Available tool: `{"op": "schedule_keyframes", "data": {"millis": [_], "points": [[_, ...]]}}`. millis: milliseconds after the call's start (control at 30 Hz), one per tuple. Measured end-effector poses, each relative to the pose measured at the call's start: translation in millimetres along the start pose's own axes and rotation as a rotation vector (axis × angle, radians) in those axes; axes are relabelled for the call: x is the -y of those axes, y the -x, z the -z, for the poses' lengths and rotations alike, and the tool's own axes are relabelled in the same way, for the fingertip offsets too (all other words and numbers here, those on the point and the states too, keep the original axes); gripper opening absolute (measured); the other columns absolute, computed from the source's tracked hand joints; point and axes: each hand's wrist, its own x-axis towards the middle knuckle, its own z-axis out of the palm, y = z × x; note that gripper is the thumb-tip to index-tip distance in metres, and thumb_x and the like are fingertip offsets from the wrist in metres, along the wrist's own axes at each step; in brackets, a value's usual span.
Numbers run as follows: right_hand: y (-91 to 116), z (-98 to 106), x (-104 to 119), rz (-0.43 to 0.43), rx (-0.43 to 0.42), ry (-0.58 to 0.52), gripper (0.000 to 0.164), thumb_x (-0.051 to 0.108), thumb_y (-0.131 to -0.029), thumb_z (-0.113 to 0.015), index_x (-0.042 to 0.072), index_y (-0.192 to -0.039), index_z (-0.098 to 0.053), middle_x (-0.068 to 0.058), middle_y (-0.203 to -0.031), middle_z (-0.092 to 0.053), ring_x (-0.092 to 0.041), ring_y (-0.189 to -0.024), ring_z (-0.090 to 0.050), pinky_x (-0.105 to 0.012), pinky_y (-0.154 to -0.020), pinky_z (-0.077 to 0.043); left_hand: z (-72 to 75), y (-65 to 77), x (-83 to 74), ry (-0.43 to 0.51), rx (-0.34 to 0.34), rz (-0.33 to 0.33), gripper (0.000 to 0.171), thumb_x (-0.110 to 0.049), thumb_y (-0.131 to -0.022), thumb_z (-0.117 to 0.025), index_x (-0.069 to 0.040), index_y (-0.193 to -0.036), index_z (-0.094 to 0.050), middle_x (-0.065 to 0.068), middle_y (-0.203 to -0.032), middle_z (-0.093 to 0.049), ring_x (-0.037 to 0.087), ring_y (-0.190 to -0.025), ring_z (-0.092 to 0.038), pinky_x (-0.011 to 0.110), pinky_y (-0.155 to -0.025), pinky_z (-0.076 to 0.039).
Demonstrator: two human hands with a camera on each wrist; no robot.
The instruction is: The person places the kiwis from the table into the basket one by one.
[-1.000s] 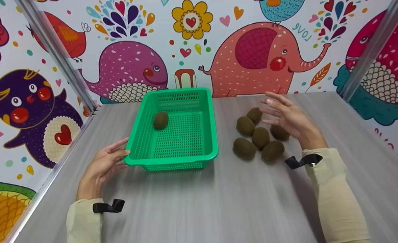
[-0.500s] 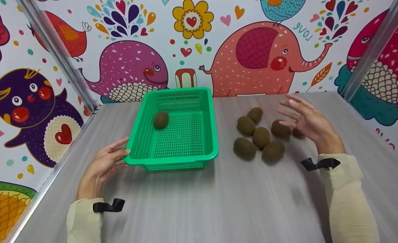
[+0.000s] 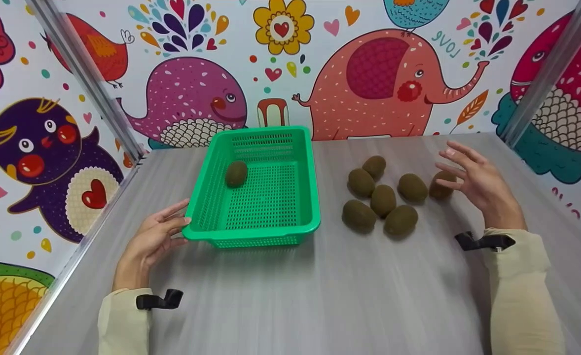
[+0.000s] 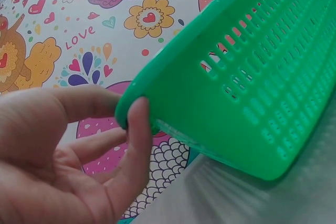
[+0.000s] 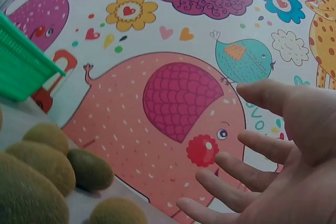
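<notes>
At the near left corner of the green plastic basket [image 3: 253, 232], my left hand [image 3: 147, 240] pinches the rim between thumb and fingers, as the left wrist view also shows. One brown kiwi [image 3: 236, 174] lies inside, toward the basket's left wall. My right hand [image 3: 488, 185] is held above the table with its fingers spread and nothing in them. Its fingers partly cover the rightmost kiwi [image 3: 439, 189]; whether they touch it I cannot tell. Several more kiwis [image 3: 383, 200] lie grouped between the basket and that hand, and part of the group shows in the right wrist view.
The grey wood-grain table [image 3: 271, 301] carries everything. Walls printed with cartoon animals [image 3: 369, 88] stand behind and at the sides, with metal posts [image 3: 88, 84] at the corners. Each sleeve cuff has a black strap mount [image 3: 160, 299] on it.
My right hand has moved rightward, away from the kiwi group, uncovering two kiwis on the right side. The left hand, the basket and the kiwis keep their places.
</notes>
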Motion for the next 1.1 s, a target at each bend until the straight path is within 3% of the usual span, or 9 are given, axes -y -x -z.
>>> {"op": "schedule_keyframes", "data": {"millis": [133, 333, 433, 567, 700, 867, 1000, 1100], "points": [[-0.8, 4.1, -2.4, -0.027, -0.051, 0.086, 0.093, 0.058, -0.081, -0.073, 0.037, -0.158, -0.026, 0.005, -0.168, -0.02, -0.025, -0.151, -0.028, -0.022, -0.086, -0.057, -1.0, -0.4, 0.2, -0.006, -0.006, -0.001, 0.07, -0.016, -0.1, -0.062, -0.007, -0.159, -0.026, -0.01, -0.111, -0.069, 0.006, -0.09, -0.071, 0.027, -0.078, -0.059], [-4.1, 8.3, -7.6, -0.081, -0.136, 0.094, 0.098, 0.061, -0.076, -0.076, 0.036, -0.158, -0.029, 0.008, -0.169, -0.014, -0.026, -0.153, -0.025, -0.021, -0.082, -0.056, -1.9, -0.3, -0.9, -0.018, -0.022, 0.012, 0.07, -0.018, -0.099, -0.064, -0.008, -0.158, -0.028, -0.01, -0.113, -0.067, 0.006, -0.09, -0.07, 0.028, -0.08, -0.059], [-6.6, 10.6, -10.7, -0.097, -0.191, 0.123, 0.1, 0.064, -0.074, -0.076, 0.036, -0.158, -0.029, 0.008, -0.169, -0.015, -0.026, -0.153, -0.026, -0.026, -0.095, -0.052, -1.9, 0.3, -1.2, -0.027, -0.025, 0.012, 0.07, -0.018, -0.099, -0.064, -0.008, -0.158, -0.028, -0.01, -0.113, -0.067, 0.006, -0.09, -0.07, 0.028, -0.081, -0.059], [-10.0, 14.8, -14.5, -0.109, -0.231, 0.167, 0.103, 0.067, -0.072, -0.075, 0.036, -0.158, -0.028, 0.006, -0.169, -0.017, -0.026, -0.154, -0.025, -0.038, -0.116, -0.036, -1.4, 0.6, -1.2, -0.041, -0.029, 0.01, 0.068, -0.018, -0.1, -0.063, -0.008, -0.158, -0.029, -0.01, -0.114, -0.066, 0.006, -0.09, -0.07, 0.029, -0.081, -0.059], [-12.4, 20.0, -19.6, -0.133, -0.261, 0.214, 0.106, 0.07, -0.07, -0.072, 0.036, -0.159, -0.025, 0.003, -0.169, -0.017, -0.026, -0.155, -0.023, -0.043, -0.121, -0.031, -1.6, -0.5, -0.9, -0.039, -0.022, 0.006, 0.069, -0.018, -0.1, -0.063, -0.008, -0.158, -0.029, -0.009, -0.115, -0.066, 0.006, -0.091, -0.069, 0.029, -0.08, -0.058], [-16.6, 23.3, -25.3, -0.158, -0.293, 0.27, 0.102, 0.069, -0.077, -0.068, 0.033, -0.16, -0.022, 0.0, -0.169, -0.017, -0.026, -0.155, -0.024, -0.043, -0.121, -0.032, -1.7, -0.4, -0.1, -0.031, -0.026, 0.001, 0.068, -0.016, -0.1, -0.062, -0.007, -0.158, -0.028, -0.01, -0.114, -0.066, 0.005, -0.09, -0.07, 0.028, -0.077, -0.058], [-21.5, 25.2, -27.3, -0.173, -0.307, 0.262, 0.093, 0.062, -0.086, -0.066, 0.029, -0.161, -0.021, -0.003, -0.169, -0.017, -0.027, -0.155, -0.023, -0.043, -0.121, -0.032, -2.2, 0.1, 0.2, -0.023, -0.029, -0.008, 0.068, -0.015, -0.099, -0.062, -0.006, -0.158, -0.029, -0.011, -0.115, -0.067, 0.005, -0.089, -0.07, 0.026, -0.075, -0.058], [-26.0, 27.4, -28.6, -0.19, -0.308, 0.254, 0.093, 0.06, -0.087, -0.067, 0.026, -0.161, -0.021, -0.004, -0.169, -0.016, -0.027, -0.155, -0.022, -0.042, -0.121, -0.032, -2.3, 0.4, -0.2, -0.023, -0.033, -0.006, 0.068, -0.015, -0.099, -0.063, -0.007, -0.158, -0.03, -0.012, -0.115, -0.067, 0.005, -0.089, -0.069, 0.026, -0.073, -0.057]]}}
